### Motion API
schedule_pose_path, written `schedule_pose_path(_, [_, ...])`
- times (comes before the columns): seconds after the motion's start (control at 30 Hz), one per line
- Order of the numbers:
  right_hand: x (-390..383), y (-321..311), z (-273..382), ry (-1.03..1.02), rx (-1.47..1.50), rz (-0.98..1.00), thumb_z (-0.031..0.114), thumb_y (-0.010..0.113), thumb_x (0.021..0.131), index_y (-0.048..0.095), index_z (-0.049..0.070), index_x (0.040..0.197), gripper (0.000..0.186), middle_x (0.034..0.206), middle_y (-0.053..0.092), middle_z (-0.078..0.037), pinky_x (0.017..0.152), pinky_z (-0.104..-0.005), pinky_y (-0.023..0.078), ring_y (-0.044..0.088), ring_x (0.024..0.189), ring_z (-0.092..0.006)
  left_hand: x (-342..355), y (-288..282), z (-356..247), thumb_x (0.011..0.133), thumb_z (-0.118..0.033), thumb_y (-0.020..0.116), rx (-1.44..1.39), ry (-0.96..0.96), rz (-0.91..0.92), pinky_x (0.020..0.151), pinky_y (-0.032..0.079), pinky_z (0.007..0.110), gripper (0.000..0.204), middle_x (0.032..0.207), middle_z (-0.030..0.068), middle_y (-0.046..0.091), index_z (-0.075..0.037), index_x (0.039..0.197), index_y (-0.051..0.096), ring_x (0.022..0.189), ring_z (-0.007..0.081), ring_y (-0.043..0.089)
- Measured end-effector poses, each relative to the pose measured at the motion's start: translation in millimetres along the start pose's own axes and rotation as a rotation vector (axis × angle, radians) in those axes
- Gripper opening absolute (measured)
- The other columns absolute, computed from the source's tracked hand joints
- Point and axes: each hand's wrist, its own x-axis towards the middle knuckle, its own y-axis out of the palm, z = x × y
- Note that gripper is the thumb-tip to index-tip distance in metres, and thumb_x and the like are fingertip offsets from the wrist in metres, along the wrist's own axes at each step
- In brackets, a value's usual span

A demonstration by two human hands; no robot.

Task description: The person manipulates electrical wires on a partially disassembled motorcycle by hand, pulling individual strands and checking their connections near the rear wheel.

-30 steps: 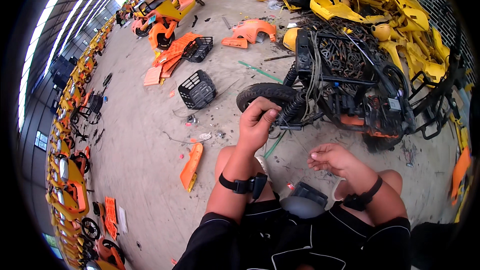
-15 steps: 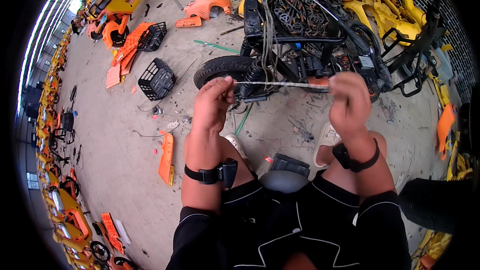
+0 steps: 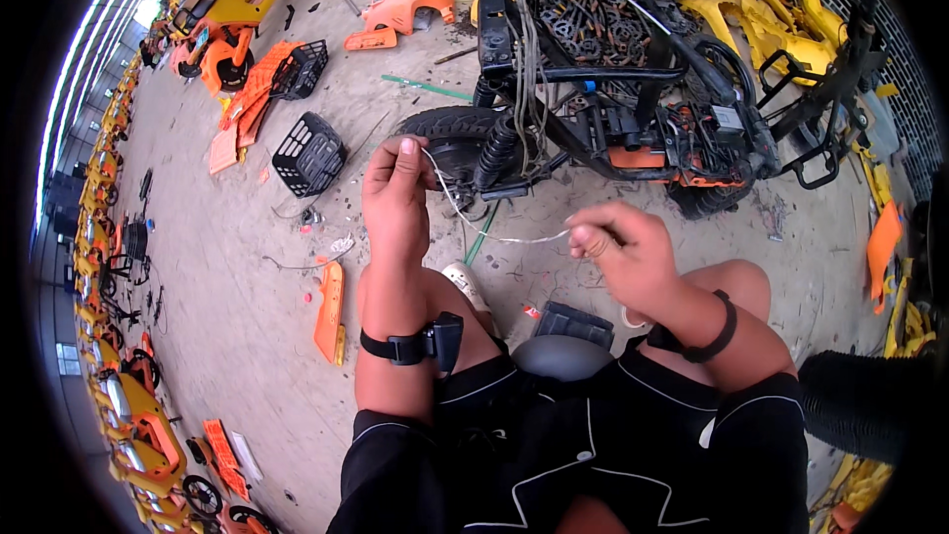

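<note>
A thin, whitish wire (image 3: 491, 236) sags in a curve between my two hands. My left hand (image 3: 397, 193) pinches its upper end between thumb and fingers, in front of the black rear wheel (image 3: 450, 125). Lower and to the right, my right hand (image 3: 625, 249) grips the other end with thumb and forefinger. Just beyond both hands lies a stripped black scooter frame (image 3: 613, 74), with its shock absorber (image 3: 497, 155), bundled grey cables (image 3: 529, 69) and bare wiring showing. The wire touches nothing else that I can see.
A black basket (image 3: 309, 155) and an orange panel (image 3: 329, 316) lie on the floor to the left. Yellow body panels (image 3: 781, 30) pile up at the far right. A dark plastic tray (image 3: 573, 324) sits between my feet. Rows of orange-yellow scooters (image 3: 138, 425) line the left side.
The wire was stretched straight and level between my hands; now it hangs slack. My right hand has come down and left, toward me. My left hand has shifted slightly left and up.
</note>
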Motion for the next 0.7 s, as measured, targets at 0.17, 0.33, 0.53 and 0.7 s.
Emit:
schedule_pose_path(0.17, [16,-14,3,0.238,0.392,0.030,0.007,0.058,0.093,0.058,-0.001,0.102,0.012,0.088,0.065,-0.009,0.065,-0.0276,0.052,0.064,0.077,-0.0161,-3,-3,-4,0.096,-0.018,0.055,0.013,0.207,0.045,0.064,0.039,0.024,0.017,0.081,0.0032,0.055,-0.002,0.097,0.059,0.069,0.0111,0.048])
schedule_pose_path(0.33, [25,-34,-4,0.351,0.483,-0.005,0.006,0.062,0.090,0.059,-0.002,0.100,0.013,0.091,0.065,-0.011,0.071,-0.0272,0.054,0.066,0.082,-0.0180,-6,-9,-6,0.095,-0.015,0.058,0.156,0.311,0.059,0.067,0.042,0.024,0.014,0.085,0.0040,0.056,-0.001,0.098,0.059,0.074,0.0113,0.051])
schedule_pose_path(0.53, [27,-35,-22,0.405,0.269,0.075,0.002,0.063,0.087,0.061,-0.004,0.105,0.019,0.093,0.066,-0.011,0.071,-0.0278,0.054,0.065,0.081,-0.0176,-12,-1,-12,0.093,-0.012,0.059,0.388,0.414,0.154,0.070,0.043,0.024,0.011,0.086,0.0044,0.056,-0.001,0.091,0.060,0.075,0.0115,0.052])
schedule_pose_path(0.7, [24,-16,-59,0.335,-0.176,0.185,0.007,0.064,0.085,0.068,-0.001,0.097,0.015,0.077,0.067,-0.010,0.067,-0.0297,0.051,0.064,0.073,-0.0147,-16,12,-14,0.086,0.001,0.060,0.548,0.573,0.340,0.068,0.044,0.025,0.003,0.083,0.0068,0.059,-0.001,0.086,0.062,0.075,0.0155,0.055])
